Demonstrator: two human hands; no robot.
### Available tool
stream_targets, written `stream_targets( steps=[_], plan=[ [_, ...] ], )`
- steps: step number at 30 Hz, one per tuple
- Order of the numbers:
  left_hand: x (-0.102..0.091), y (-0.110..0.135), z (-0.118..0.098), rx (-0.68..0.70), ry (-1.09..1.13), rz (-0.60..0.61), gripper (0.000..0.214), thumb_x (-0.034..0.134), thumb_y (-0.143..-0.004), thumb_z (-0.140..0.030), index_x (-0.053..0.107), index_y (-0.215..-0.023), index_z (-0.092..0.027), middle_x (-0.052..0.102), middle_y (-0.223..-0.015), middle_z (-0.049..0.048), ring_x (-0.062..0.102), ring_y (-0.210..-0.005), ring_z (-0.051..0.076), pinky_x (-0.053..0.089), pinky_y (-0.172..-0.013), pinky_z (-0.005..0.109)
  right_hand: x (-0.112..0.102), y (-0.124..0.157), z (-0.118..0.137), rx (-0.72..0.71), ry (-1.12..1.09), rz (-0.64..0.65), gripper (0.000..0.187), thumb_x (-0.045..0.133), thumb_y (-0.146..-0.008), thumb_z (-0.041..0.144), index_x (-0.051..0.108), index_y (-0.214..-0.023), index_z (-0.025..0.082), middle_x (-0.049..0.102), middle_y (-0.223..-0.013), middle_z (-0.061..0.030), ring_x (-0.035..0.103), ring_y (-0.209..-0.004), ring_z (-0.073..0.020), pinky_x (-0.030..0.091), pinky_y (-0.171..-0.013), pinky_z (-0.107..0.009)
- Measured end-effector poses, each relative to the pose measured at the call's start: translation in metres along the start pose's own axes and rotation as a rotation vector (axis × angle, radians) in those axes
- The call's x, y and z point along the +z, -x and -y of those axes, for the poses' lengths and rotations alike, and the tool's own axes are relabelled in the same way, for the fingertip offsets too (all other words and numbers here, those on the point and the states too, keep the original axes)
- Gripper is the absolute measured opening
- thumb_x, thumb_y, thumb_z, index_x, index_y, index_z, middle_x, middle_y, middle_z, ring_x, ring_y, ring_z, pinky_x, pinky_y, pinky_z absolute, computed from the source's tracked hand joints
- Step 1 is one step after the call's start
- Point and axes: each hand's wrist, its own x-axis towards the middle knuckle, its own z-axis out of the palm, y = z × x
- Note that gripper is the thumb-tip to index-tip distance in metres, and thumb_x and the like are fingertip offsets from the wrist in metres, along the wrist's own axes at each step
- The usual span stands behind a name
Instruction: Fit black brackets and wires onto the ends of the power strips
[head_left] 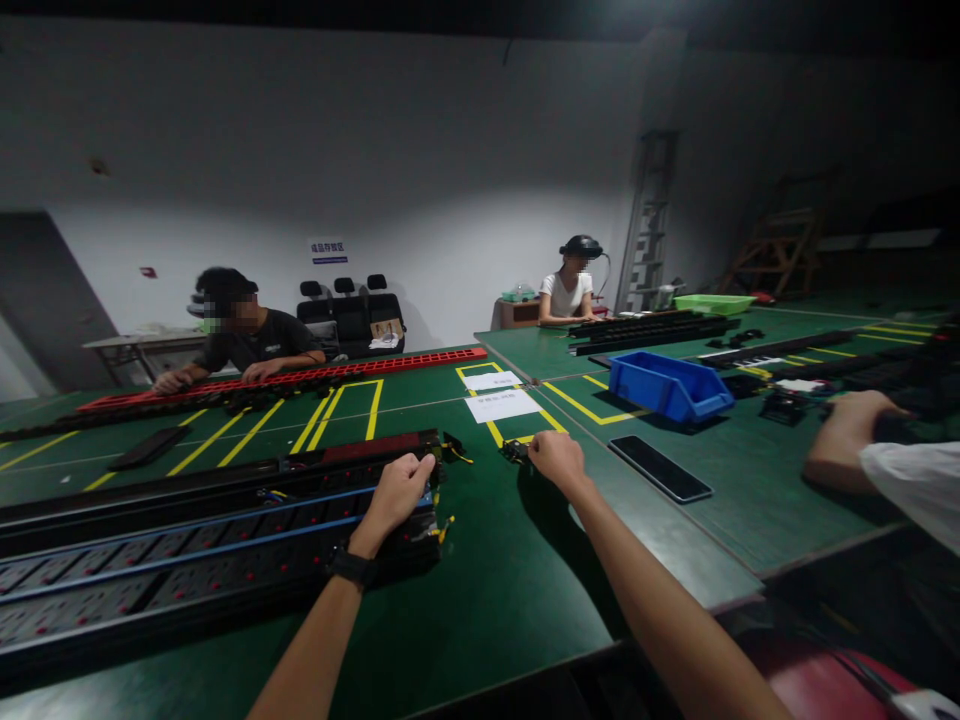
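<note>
Long black socket strips (199,583) with blue edges and red dots lie side by side at the left, their ends toward the middle of the table. My left hand (397,492), with a black watch on the wrist, is closed at the end of one strip. Yellow tabs or wires (445,528) stick out at that end, and the fingertips are partly hidden. To the right, my right hand (556,457) pinches a small black part (514,452) just over the green table (495,600). Its exact kind is too small to tell.
A phone (660,468) and a blue bin (667,386) stand right of my hands. Paper sheets (502,405) lie ahead. One person (255,335) works at a red rail (360,372); another (568,295) sits farther back. A co-worker's arm (847,435) reaches in at right.
</note>
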Motion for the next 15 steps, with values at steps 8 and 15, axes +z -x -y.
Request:
stream_targets(
  steps=[8,15],
  plan=[
    [-0.002,0.002,0.005,-0.118,0.019,-0.062,0.043,0.043,-0.085,-0.033,0.042,-0.044,-0.023,0.053,-0.043,0.0,0.052,-0.052,0.015,0.038,-0.063,0.027,-0.007,0.001,0.005,-0.013,-0.114,-0.108,0.041,0.045,-0.1,0.043,0.076,-0.086,0.02,0.074,-0.093,-0.0123,0.068,-0.086,-0.0225,0.043,-0.07,-0.027],
    [-0.004,0.002,0.004,-0.144,0.002,-0.156,0.044,0.045,-0.084,-0.033,0.044,-0.042,-0.022,0.053,-0.043,-0.0003,0.05,-0.047,0.014,0.037,-0.061,0.028,-0.001,0.0,0.019,0.035,-0.239,-0.111,0.063,0.029,-0.105,0.043,0.072,-0.068,0.016,0.073,-0.078,-0.0147,0.066,-0.073,-0.0216,0.041,-0.069,-0.028]
  ],
)
